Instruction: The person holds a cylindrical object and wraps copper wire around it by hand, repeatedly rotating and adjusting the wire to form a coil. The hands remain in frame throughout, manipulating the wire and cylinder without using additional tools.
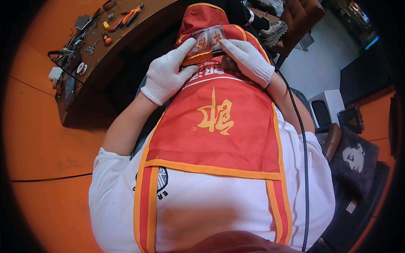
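My left hand [172, 69], in a white knit glove, pinches an orange-brown piece [198, 58] with a bright yellow ridged edge between thumb and fingers. Across from it my right hand [248, 60], gloved the same way, has its fingertips on a dark narrow bar [218, 53] that meets the orange-brown piece. Whether the two are one object cannot be told, and the right fingers hide part of the bar. Both hands are above my lap, over a red apron [243, 126] with yellow trim and printed writing.
A wooden table [164, 23] at the left bears orange-handled pliers [133, 15], an orange-and-black tool [107, 38], loose screws [91, 49] and a white spool [80, 68]. A black cable [295, 117] runs down my right side. Ahead are another person's shoe [273, 31] and a brown chair [302, 15].
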Tool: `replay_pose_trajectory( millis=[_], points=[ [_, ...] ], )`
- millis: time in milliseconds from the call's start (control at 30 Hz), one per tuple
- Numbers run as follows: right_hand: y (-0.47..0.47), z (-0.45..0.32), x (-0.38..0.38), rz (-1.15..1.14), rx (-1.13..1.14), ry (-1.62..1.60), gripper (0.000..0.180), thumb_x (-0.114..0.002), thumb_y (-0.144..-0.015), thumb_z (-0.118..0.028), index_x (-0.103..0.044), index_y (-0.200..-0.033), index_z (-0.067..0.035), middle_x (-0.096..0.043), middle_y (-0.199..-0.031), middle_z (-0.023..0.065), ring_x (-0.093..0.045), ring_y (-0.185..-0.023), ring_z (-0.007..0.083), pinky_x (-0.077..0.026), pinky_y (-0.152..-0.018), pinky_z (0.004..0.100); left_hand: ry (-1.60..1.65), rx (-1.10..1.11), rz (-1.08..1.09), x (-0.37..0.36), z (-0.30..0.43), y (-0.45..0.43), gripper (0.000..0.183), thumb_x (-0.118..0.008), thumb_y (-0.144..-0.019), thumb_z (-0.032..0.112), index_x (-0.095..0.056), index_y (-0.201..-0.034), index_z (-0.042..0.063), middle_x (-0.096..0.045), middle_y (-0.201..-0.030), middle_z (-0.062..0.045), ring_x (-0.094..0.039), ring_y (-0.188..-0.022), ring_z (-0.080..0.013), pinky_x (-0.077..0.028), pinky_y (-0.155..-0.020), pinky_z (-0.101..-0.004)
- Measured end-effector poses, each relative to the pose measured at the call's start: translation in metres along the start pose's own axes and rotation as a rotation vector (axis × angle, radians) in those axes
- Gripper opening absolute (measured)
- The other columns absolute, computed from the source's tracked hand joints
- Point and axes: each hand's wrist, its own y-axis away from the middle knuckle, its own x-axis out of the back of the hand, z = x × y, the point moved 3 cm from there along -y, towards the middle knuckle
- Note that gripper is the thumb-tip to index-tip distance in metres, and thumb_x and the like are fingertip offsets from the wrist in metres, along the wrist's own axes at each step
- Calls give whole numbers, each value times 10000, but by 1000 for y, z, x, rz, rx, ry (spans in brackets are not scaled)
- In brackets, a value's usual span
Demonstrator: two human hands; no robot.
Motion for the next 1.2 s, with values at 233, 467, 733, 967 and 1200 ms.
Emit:
replay_pose_trajectory(
  millis=[233, 467, 733, 967, 1200],
  points=[
    [1, -5, -2, 19, 157, 61, 415, -563, -1094, -368, -658, -1326, -38, -602, -838, -24, -497, -670, 43, -406, -595, 196, -91, 5, -1, 0, 1, 0, 716, -841, -849, 159, -558, -1505, 110, -738, -1093, -159, -744, -973, -288, -593, -870, -338],
    [3, -10, -5, -65, 175, 87, 412, -559, -1094, -350, -651, -1348, -38, -582, -824, -25, -506, -682, 48, -408, -602, 201, -27, 12, -17, 0, 2, 0, 715, -840, -849, 161, -557, -1504, 111, -740, -1091, -163, -749, -959, -290, -597, -870, -346],
    [1, -4, -5, -22, 111, -40, 385, -562, -1092, -354, -667, -1286, -38, -618, -848, -11, -526, -695, 45, -406, -600, 199, -73, 7, -11, 1, 6, 0, 714, -849, -847, 181, -566, -1499, 114, -741, -1106, -173, -751, -964, -288, -598, -873, -345],
    [-1, 1, -4, -49, 18, -12, 353, -572, -1084, -294, -679, -1278, -19, -644, -872, -1, -560, -718, 56, -449, -622, 213, -75, -51, 5, 2, 8, 1, 716, -856, -842, 190, -570, -1493, 106, -740, -1119, -182, -752, -982, -295, -599, -878, -346],
    [-1, -1, -7, -31, 88, -64, 361, -571, -1096, -303, -657, -1328, -40, -610, -855, -14, -528, -708, 42, -416, -612, 197, -85, -38, 3, 2, 7, 0, 701, -850, -849, 186, -572, -1485, 91, -740, -1131, -180, -751, -1008, -296, -595, -894, -342]
  ],
)
